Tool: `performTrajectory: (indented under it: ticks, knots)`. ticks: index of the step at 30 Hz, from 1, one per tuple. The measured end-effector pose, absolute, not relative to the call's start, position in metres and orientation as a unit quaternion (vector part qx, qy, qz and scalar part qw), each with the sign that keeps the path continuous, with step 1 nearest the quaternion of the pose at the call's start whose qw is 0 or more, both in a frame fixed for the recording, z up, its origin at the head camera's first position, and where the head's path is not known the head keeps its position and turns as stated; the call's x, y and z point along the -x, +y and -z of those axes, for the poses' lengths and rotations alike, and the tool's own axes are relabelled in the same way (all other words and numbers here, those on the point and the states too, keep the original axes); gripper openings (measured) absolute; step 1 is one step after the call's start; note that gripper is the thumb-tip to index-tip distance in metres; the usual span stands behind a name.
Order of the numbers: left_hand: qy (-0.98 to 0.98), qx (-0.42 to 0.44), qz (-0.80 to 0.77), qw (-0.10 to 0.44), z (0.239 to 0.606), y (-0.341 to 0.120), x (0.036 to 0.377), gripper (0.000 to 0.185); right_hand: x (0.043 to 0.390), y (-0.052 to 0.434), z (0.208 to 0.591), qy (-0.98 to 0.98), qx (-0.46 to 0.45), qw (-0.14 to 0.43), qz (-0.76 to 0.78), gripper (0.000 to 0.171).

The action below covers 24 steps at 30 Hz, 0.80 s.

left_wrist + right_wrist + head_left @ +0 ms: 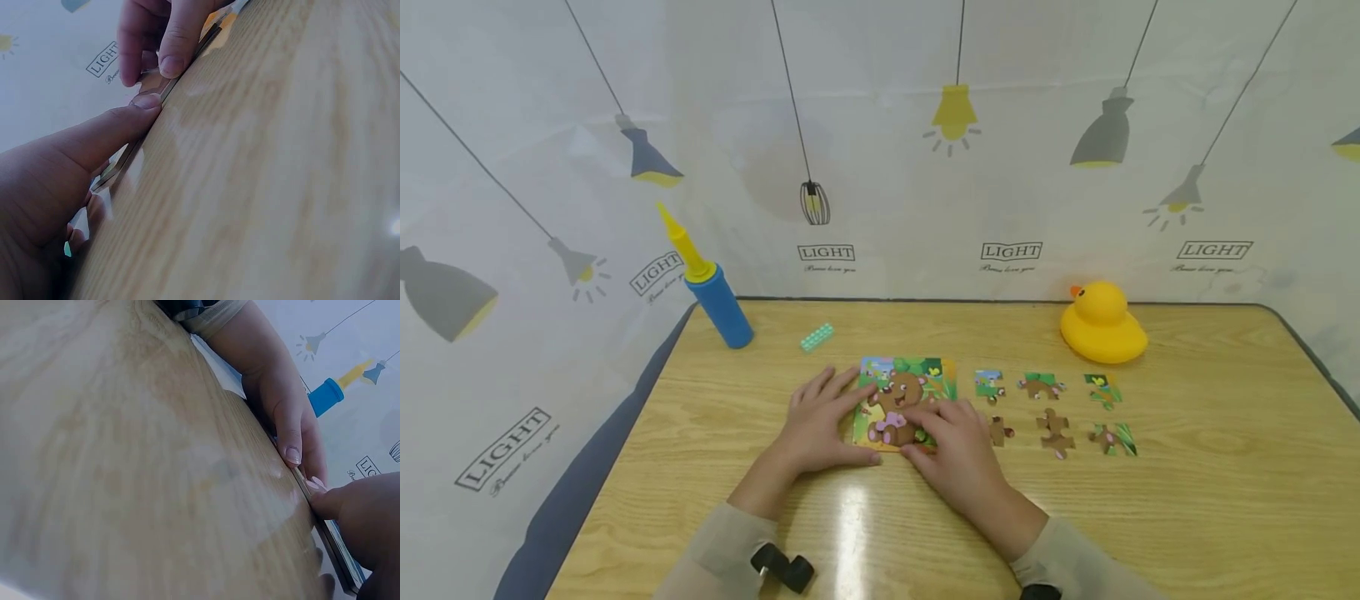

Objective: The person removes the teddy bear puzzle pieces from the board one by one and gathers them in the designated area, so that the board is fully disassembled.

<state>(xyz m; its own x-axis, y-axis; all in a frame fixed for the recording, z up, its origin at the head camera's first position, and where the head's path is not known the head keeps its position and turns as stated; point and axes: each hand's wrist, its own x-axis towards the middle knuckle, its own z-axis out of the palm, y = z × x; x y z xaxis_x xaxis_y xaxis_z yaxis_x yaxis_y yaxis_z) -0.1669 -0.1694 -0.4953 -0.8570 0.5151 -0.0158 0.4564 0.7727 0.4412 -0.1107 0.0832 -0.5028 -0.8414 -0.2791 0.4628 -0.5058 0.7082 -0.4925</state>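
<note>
Resting flat on the square cardboard bear jigsaw puzzle (pixel 904 402) mid-table, the left hand (pixel 820 421) has its fingers spread over the puzzle's left edge, thumb at the near rim. The right hand (pixel 953 446) presses straight fingers onto the lower right part. Six loose puzzle pieces (pixel 1054 410) lie just right, near a yellow rubber duck (pixel 1102 323).

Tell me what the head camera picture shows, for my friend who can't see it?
Two hands, the left hand and right hand, rest on a bear puzzle board on a wooden table. Six loose puzzle pieces lie right of it, with a yellow rubber duck behind and a blue pump far left.
</note>
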Motion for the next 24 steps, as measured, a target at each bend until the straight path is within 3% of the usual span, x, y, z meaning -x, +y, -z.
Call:
performTrajectory:
  ticks: [24]
  knots:
    - [0.939,-0.259,-0.217,0.060,0.496,-0.169,0.167,0.107,0.107,0.096,0.498,-0.874,-0.265,0.296,-0.279,0.026]
